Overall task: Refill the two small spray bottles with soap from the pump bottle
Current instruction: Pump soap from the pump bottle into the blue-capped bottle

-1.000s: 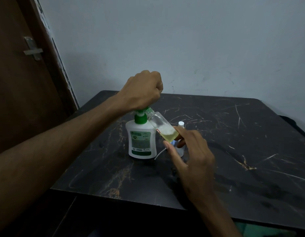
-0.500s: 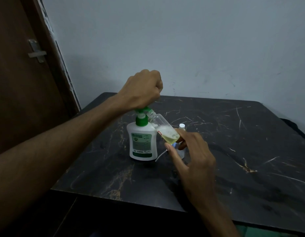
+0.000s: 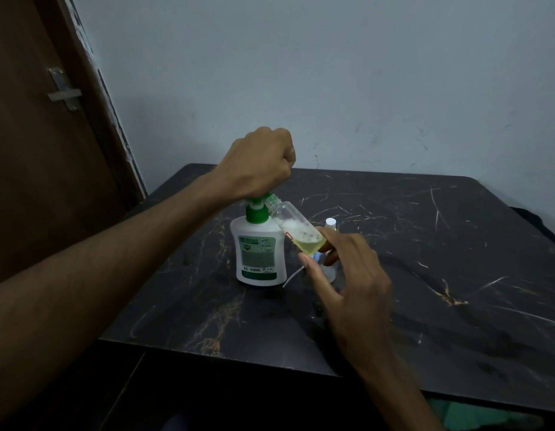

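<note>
A white pump bottle (image 3: 259, 253) with a green pump top stands on the black marble table (image 3: 425, 259). My left hand (image 3: 259, 164) is a closed fist pressing down on the pump head. My right hand (image 3: 350, 275) holds a small clear spray bottle (image 3: 296, 228), uncapped and tilted, its open neck at the pump nozzle. Yellowish soap with foam fills its lower part. A second small bottle (image 3: 330, 225) with a white cap stands behind my right hand, mostly hidden. A thin white tube (image 3: 293, 275) lies on the table by the pump bottle.
A brown door (image 3: 46, 150) with a metal latch stands at the left. A grey wall (image 3: 332, 73) rises behind the table. The table's front edge runs near my forearms.
The view has shifted slightly. My hands and both bottles hold the same pose, and the soap level in the small bottle looks much the same.
</note>
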Demonstrator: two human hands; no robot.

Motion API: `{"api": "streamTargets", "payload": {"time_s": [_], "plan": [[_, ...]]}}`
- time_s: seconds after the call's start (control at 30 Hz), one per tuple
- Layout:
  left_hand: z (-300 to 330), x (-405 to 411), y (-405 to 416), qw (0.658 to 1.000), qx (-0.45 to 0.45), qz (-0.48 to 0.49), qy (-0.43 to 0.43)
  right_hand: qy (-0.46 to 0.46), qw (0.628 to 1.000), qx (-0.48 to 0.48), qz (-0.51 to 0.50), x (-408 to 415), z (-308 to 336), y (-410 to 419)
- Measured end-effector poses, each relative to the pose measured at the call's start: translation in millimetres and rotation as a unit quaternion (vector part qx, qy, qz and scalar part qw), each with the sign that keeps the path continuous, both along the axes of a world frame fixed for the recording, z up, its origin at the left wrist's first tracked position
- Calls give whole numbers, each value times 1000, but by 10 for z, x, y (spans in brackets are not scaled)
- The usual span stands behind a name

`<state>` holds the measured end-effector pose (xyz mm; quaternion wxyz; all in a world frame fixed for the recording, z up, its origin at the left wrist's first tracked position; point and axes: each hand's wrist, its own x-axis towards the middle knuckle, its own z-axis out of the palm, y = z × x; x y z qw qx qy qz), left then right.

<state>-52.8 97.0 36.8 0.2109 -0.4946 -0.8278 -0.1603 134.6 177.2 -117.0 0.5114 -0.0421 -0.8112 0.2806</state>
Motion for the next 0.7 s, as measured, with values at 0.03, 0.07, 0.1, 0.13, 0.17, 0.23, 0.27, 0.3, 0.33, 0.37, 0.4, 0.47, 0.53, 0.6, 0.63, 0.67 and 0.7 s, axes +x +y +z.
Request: {"api": "streamTargets", "payload": {"time_s": [0.03, 0.07, 0.1, 0.13, 0.17, 0.23, 0.27, 0.3, 0.33, 0.37, 0.4, 0.47, 0.53, 0.6, 0.63, 0.67, 0.7], "plan": [[10, 4, -1, 1000, 2, 1, -1, 0, 1000, 0, 2, 2, 1, -5], [25, 8, 0, 1000, 3, 4, -1, -1, 1000, -2, 4, 1, -2, -3], [39, 9, 5, 1000, 3, 5, -1, 0, 1000, -3, 6, -7, -9, 5], [42, 17, 9, 1000, 0, 5, -3, -2, 1000, -3, 6, -15, -19, 14], [34, 28, 5, 1000, -3, 5, -5, -5, 1000, -1, 6, -18, -29, 18], [15, 41, -3, 1000, -8, 7, -3, -7, 1000, -2, 5, -16, -32, 20], [16, 46, -6, 1000, -9, 7, -4, -5, 1000, -1, 5, -14, -28, 19], [25, 50, -9, 1000, -6, 6, -6, -2, 1000, 0, 4, -12, -26, 17], [39, 53, -9, 1000, 0, 5, -7, 0, 1000, 1, 4, -7, -24, 14], [56, 45, -8, 1000, 6, 6, -7, 2, 1000, 0, 5, -9, -23, 12], [64, 32, -2, 1000, 10, 6, -7, 3, 1000, 0, 6, -9, -24, 15], [49, 19, 8, 1000, 5, 6, -11, -3, 1000, -1, 4, -13, -25, 19], [10, 32, 4, 1000, -3, 10, -14, -4, 1000, 0, 5, -10, -25, 19], [9, 43, -3, 1000, -3, 7, -18, -1, 1000, -1, 3, -7, -20, 15], [24, 48, -9, 1000, 1, 6, -20, 0, 1000, -1, 3, -8, -16, 12], [42, 50, -14, 1000, 4, 7, -22, 1, 1000, -1, 4, -6, -16, 9], [60, 46, -15, 1000, 8, 6, -23, 2, 1000, -1, 5, -10, -15, 9]]}}
